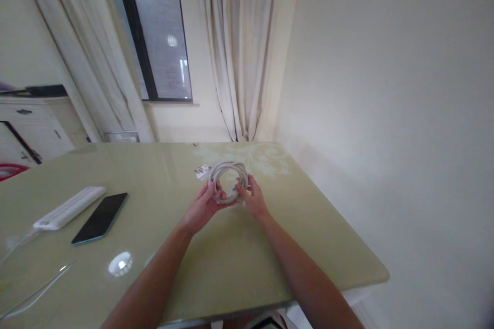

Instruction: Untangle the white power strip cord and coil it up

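Two hands: your left hand (201, 209) and right hand (253, 201) share the coiled cable (227, 166), fingers narrow on its near left and near right.
Coiled cable: a ring between your two sets of fingers, its far arc rising beyond them; contact with the worktop (154, 175) beneath cannot be confirmed.
Loops: no tie is visible around them. Should either set of fingers slacken, they would probably spring apart, cable stiffness being the cause.
Right fingers: bent at the ring's inner edge, exact contact too small to tell. An uneven pull here could cross or kink a strand.
Plug (201, 172): just beyond the left fingers and to their left, outside the ring. If you turned the coil, it could swing, rap the worktop or drag a loop out.
Worktop: glossy below your fingers; a dropped coil would likely slide and spread.
Phone (100, 218): flat on the worktop, well left of the left fingers. Low risk, unless a freed length whips that way.
Power strip (71, 208): left of the phone, farther from your fingers; lesser concern.
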`<state>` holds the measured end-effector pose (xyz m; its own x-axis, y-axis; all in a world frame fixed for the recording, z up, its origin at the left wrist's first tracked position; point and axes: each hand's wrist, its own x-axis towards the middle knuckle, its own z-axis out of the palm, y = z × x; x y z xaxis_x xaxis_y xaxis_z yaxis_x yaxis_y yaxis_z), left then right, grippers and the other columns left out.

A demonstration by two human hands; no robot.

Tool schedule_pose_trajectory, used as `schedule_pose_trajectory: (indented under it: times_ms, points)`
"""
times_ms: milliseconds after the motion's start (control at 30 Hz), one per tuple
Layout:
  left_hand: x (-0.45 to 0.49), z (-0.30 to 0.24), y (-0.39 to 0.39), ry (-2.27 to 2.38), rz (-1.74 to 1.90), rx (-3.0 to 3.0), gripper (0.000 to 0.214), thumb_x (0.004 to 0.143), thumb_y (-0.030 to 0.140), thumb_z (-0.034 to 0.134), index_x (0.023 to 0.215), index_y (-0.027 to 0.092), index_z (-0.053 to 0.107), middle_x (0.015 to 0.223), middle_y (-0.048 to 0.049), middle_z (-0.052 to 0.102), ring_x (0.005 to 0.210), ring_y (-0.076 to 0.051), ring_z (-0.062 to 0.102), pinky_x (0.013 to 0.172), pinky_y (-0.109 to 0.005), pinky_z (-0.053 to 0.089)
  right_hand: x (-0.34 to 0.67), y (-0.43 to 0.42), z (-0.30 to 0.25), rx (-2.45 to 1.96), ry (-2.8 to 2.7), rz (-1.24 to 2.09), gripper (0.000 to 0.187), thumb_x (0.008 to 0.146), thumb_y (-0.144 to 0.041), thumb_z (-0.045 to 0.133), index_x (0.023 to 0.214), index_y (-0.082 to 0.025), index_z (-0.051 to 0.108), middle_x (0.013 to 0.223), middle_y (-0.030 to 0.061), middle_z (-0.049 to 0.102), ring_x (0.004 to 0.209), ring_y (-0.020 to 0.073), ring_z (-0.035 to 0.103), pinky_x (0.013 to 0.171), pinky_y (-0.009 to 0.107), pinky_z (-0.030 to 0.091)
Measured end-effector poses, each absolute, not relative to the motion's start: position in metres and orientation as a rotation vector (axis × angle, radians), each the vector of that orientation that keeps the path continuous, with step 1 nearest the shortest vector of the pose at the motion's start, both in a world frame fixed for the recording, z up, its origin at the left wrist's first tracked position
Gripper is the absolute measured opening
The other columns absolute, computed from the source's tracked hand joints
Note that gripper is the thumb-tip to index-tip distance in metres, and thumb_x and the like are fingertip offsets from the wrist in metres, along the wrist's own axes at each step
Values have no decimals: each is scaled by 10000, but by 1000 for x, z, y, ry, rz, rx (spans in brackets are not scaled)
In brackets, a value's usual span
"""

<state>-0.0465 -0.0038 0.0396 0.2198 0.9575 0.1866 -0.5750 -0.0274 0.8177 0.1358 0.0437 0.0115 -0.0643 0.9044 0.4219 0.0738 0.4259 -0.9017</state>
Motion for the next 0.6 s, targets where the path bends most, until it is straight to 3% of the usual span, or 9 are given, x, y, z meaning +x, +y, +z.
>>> schedule_pose_trajectory:
  times_ms: [100, 200, 267, 500, 600]
  points:
    - [-40, 35, -4, 600, 1286, 937, 484, 871, 636, 732, 1046, 192, 648, 779, 17, 560, 775, -147, 600, 860, -425, 613, 139, 36, 17, -946, -1469, 805, 402, 937, -599, 637, 987, -201, 627, 818, 16, 689, 756, 180, 666, 703, 273, 513]
    - [-41, 30, 2, 893, 1425, 1054, 576, 827, 703, 732, 1072, 186, 663, 799, 1, 613, 763, -147, 613, 744, -301, 581, 140, 30, 22, -989, -1548, 683, 381, 934, -587, 653, 957, -210, 604, 766, -13, 650, 703, 160, 623, 669, 250, 476]
    - [-44, 28, 5, 988, 1509, 1119, 584, 800, 717, 746, 1019, 183, 660, 788, 1, 629, 750, -143, 617, 734, -284, 572, 140, 26, 26, -1019, -1636, 622, 383, 928, -592, 661, 950, -214, 601, 761, -18, 644, 697, 156, 612, 665, 244, 465]
    - [-40, 23, 10, 797, 1569, 865, 515, 716, 594, 880, 944, 172, 693, 815, -10, 666, 710, -120, 621, 700, -253, 557, 135, 23, 34, -1075, -1542, 669, 410, 1029, -534, 527, 1266, -205, 587, 889, 36, 756, 780, 188, 717, 771, 290, 537]
    - [-37, 23, 10, 728, 1537, 826, 475, 687, 533, 920, 918, 162, 733, 784, -5, 653, 695, -111, 603, 670, -228, 536, 136, 27, 30, -1054, -1485, 521, 408, 1057, -455, 488, 1356, -192, 577, 1099, 104, 755, 950, 212, 723, 882, 341, 562]
